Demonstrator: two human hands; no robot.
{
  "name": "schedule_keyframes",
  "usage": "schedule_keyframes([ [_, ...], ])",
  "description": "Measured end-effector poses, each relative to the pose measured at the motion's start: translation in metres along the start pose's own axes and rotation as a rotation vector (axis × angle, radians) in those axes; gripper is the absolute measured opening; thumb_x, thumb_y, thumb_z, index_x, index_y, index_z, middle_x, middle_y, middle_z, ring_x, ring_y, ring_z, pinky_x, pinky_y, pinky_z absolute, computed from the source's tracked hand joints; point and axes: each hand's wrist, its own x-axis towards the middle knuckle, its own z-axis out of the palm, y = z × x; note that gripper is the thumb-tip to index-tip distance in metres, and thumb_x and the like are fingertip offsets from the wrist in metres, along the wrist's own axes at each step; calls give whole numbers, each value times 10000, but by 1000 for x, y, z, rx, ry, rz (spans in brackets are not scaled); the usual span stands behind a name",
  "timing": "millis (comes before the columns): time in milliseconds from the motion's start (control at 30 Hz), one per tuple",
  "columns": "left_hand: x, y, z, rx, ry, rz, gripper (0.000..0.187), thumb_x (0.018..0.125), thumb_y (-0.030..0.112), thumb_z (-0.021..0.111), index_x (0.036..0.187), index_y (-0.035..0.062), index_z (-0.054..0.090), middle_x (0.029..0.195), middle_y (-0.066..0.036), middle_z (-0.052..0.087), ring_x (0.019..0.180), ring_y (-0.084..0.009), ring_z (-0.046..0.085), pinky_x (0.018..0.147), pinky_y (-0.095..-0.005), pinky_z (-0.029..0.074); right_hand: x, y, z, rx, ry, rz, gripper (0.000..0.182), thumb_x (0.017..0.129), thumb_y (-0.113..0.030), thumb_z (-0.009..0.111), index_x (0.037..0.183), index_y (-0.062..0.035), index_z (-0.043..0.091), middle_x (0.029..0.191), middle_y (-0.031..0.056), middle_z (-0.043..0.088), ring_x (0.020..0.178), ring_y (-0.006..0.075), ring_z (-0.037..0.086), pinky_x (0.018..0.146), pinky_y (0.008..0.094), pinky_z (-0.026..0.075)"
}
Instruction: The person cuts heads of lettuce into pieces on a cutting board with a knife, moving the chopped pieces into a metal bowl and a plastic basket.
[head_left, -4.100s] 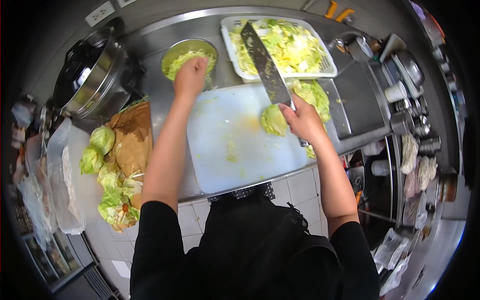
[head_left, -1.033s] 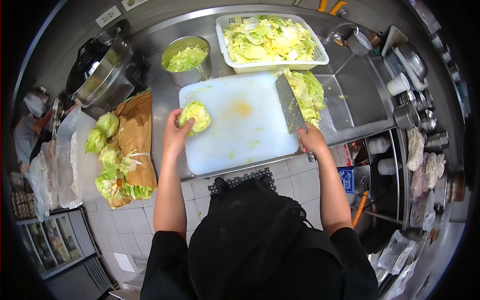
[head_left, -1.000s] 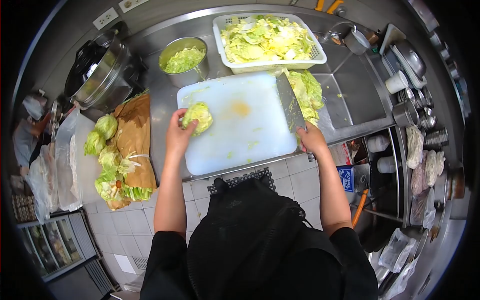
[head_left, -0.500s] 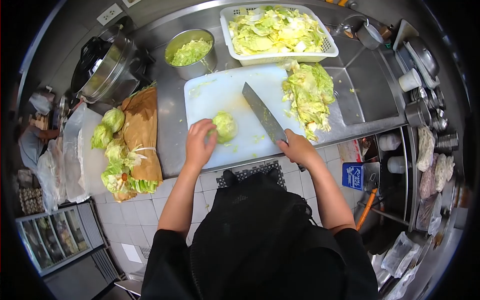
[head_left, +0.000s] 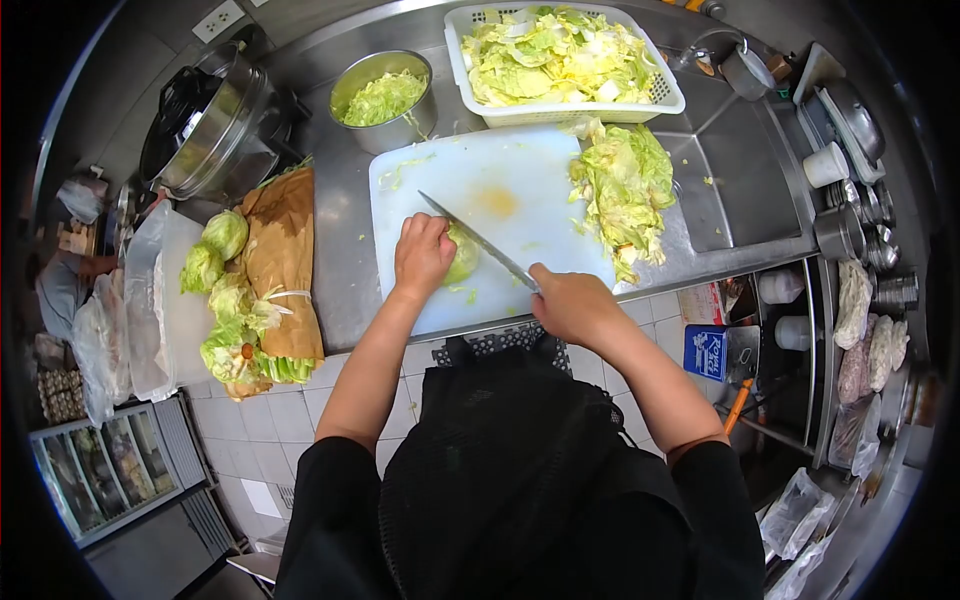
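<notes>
A white cutting board (head_left: 540,220) lies on the steel counter with a piece of lettuce (head_left: 462,257) near its left front part. My left hand (head_left: 424,252) has its fingers curled on the left side of that lettuce, covering part of it. Wrapped round the handle of a large knife (head_left: 480,240) is my right hand (head_left: 575,303). The blade stands nearly edge-down over the lettuce, its tip pointing to the back left. Loose outer leaves (head_left: 625,190) are heaped at the board's right edge.
Behind the board are a steel pot (head_left: 400,130) of shredded lettuce and a white basket (head_left: 570,115) of cut leaves. A sink (head_left: 735,180) is at right. Whole lettuces (head_left: 226,235) and brown paper (head_left: 282,230) lie left. Another person (head_left: 65,290) is at the far left.
The knife has swung left from the middle of the board to the lettuce, its blade turned more upright. My left hand has moved slightly right and up, its fingers now curled on the lettuce.
</notes>
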Motion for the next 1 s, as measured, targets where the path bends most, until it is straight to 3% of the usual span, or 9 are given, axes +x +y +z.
schedule_keyframes([
  [167,0,0,-2,2,4,2,133,757,71,592,889,69,614,872,-106,551,849,-327,524,754,-425,465,41,1,17,38,-21,-11,242,904,-186,526,1085,-25,531,843,196,692,816,386,670,743,500,507],
  [333,-1,1,-1,21,32,16,121,757,70,586,876,64,606,861,-106,556,846,-328,527,748,-423,465,14,-6,-12,33,-12,-56,260,895,-190,532,1085,-11,535,855,212,686,833,389,667,756,505,506],
  [433,-1,1,-1,17,45,2,117,754,68,585,869,63,603,866,-105,565,849,-325,532,741,-423,466,41,-9,22,53,-9,-33,258,894,-188,529,1085,-15,534,862,203,687,848,386,666,765,502,507],
  [567,-3,1,-1,10,16,-24,122,779,93,561,889,46,587,878,-120,568,867,-336,533,770,-428,455,29,-10,-13,33,-60,-38,256,889,-176,515,1089,-18,542,880,222,686,865,393,665,779,501,504],
  [767,-3,1,1,16,22,-48,126,777,99,564,890,45,583,881,-123,570,871,-336,535,774,-427,456,47,-8,25,81,-33,-30,268,886,-167,504,1108,-23,549,896,224,687,874,392,665,796,492,505],
  [900,-3,0,2,2,34,-8,128,779,104,563,889,41,578,887,-125,570,872,-334,536,773,-426,456,23,-15,-24,34,-118,-21,273,882,-173,513,1098,-8,545,924,228,686,887,397,663,802,495,503],
  [1000,-6,1,2,19,67,-20,125,775,96,564,884,37,572,886,-130,564,871,-338,535,770,-428,453,22,-10,2,102,-68,-34,292,885,-188,520,1110,-5,544,934,236,683,888,398,663,807,498,501],
])
